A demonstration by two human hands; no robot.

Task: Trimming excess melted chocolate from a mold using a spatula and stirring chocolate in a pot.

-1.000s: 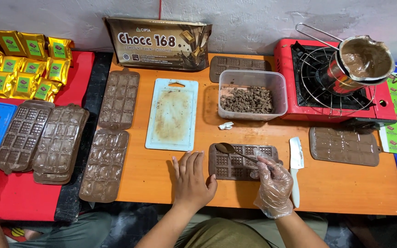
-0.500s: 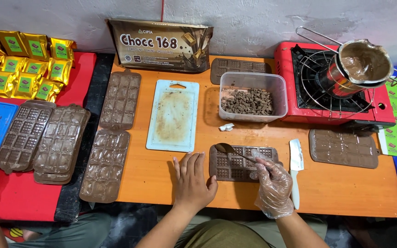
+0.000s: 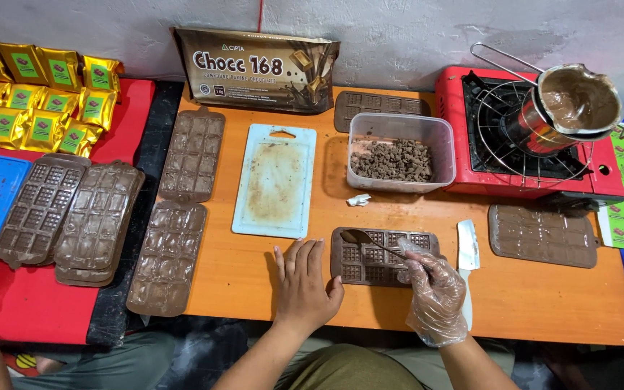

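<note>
Chocolate mould (image 3: 384, 256) lies flat near the front edge of the orange table (image 3: 543, 303), between my 2 hands. I log the scene by size from here.

Table carries a red gas stove (image 3: 529, 144) at back right, with a metal pot (image 3: 579, 97) of melted chocolate on its wire grate. A large brown chocolate bag (image 3: 254, 68) leans on the wall at back centre. A white cutting board (image 3: 276, 180), smeared brown, sits left of centre. A clear plastic tub (image 3: 399, 152) of chocolate crumbs stands behind the mould. Filled moulds (image 3: 182, 209) lie along the table's left edge, more are stacked on the red surface (image 3: 30, 310) beside it, and 1 lies right of the knife. Gold packets (image 3: 37, 97) sit at far left.

My left hand (image 3: 301, 285) is bare, open, palm down on the table, thumb just beside the mould's left edge. My right hand (image 3: 435, 296), in a clear plastic glove, pinches the handle of a spoon (image 3: 359, 236), whose bowl rests on the mould's top-left cells. A white-handled knife (image 3: 467, 263) lies just right of the mould. A small crumpled white scrap (image 3: 359, 200) sits in front of the tub.
</note>
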